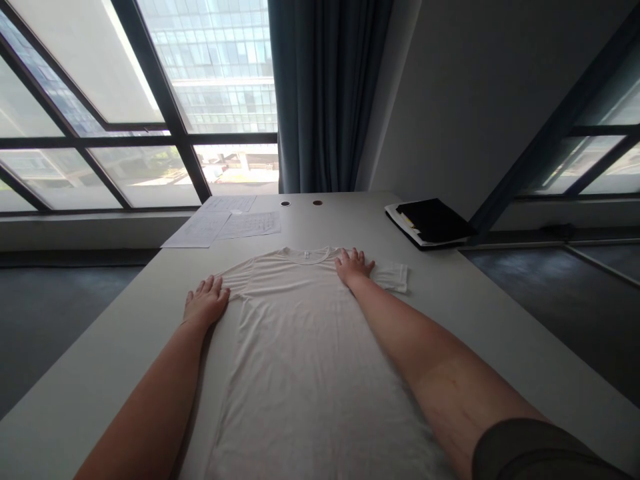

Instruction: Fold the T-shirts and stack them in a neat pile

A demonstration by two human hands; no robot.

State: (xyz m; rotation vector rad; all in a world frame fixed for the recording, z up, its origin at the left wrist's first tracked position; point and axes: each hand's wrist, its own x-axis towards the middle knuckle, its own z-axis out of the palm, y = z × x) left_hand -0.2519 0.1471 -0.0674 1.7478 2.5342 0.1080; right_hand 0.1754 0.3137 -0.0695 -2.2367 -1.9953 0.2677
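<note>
A white T-shirt lies spread flat on the pale table, its collar pointing away from me. My left hand rests flat with fingers stretched out on the left sleeve, at the shirt's edge. My right hand lies flat and open on the right shoulder, just beside the collar. The right sleeve sticks out past that hand. Neither hand holds anything.
Several sheets of paper lie at the table's far left. A black folder on papers sits at the far right corner. Two round cable holes mark the far edge. Windows and a dark curtain stand behind.
</note>
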